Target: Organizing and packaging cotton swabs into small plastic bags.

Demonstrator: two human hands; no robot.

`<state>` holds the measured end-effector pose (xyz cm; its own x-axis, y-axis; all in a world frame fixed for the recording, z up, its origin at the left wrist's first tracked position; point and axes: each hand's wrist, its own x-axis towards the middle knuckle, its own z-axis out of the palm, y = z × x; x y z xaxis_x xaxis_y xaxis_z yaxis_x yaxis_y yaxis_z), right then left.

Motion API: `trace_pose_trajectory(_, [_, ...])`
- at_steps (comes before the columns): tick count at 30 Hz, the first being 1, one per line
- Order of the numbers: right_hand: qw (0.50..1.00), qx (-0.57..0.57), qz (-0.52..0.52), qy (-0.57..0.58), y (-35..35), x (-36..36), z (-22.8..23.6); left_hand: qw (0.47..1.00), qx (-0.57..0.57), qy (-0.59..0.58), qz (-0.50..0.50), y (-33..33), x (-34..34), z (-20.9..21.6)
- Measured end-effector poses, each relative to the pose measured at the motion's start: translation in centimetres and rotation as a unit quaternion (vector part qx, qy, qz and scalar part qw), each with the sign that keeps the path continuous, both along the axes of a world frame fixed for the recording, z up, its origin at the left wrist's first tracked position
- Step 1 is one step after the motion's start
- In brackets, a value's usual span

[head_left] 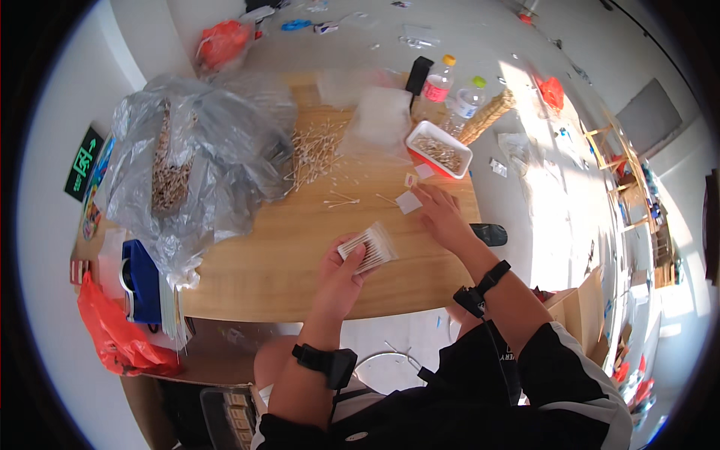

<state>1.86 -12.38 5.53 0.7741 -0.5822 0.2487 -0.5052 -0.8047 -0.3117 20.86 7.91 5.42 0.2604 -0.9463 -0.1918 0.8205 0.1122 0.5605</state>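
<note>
Wooden worktop (247, 281); swab bag (379, 244) pinched between my left fingers (357, 256), likely light, slippery, crushable: grip its edge. My right fingers (433, 198), partly curled, beside white card (409, 202); hold unclear.

Both the left hand (346, 268) and right hand (444, 215) are left bare. Behind the left hand, a black band (306, 355) with a chunky black box (343, 368) is worn. Behind the right, a black strap (497, 275) with a small box (470, 301) and thin dark cable (500, 354) is worn. Farther back, a black short-sleeved top (465, 421) is worn, marked with white stripes (583, 356).
</note>
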Motion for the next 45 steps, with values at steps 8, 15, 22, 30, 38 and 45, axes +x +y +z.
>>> trace_pose_trajectory(8, [0.996,-0.017,0.016,0.091,-2.9,2.0,-1.1,0.999,0.039,0.002,-0.007,-0.5,0.5,-1.0])
trace_pose_trajectory(15, [1.0,0.006,-0.01,0.014,-3.8,1.3,-2.8,0.999,0.03,0.042,-0.01,-0.7,0.0,-0.7])
trace_pose_trajectory(22, [0.994,0.044,-0.099,0.013,-4.1,1.7,-2.5,0.999,0.028,0.045,-0.01,-0.5,-0.4,0.2])
trace_pose_trajectory(30, [0.987,0.09,-0.127,0.042,-4.8,1.8,-2.8,0.999,0.023,0.043,-0.021,-0.7,-0.7,0.2])
trace_pose_trajectory(38, [0.914,0.308,-0.16,-0.209,-4.4,1.9,-3.1,0.998,0.035,0.041,-0.019,-0.8,-0.7,0.5])
trace_pose_trajectory(45, [0.927,0.259,-0.166,-0.214,-1.2,1.0,1.3,0.996,0.078,0.037,-0.007,-1.4,-1.0,0.3])
